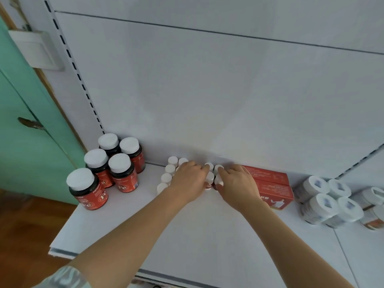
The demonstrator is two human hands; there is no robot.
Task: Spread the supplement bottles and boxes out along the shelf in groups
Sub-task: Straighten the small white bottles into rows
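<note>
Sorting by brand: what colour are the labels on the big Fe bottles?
Red, on dark bottles with white caps; head view.

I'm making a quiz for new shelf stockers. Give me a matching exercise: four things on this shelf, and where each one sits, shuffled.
Things:
1. Fe bottles
2. small bottles
3. red boxes
4. grey-labelled bottles

Places:
A. behind the right hand
B. far right
C. far left
D. middle, at the left hand

Pairs: 1-C, 2-D, 3-A, 4-B
</note>
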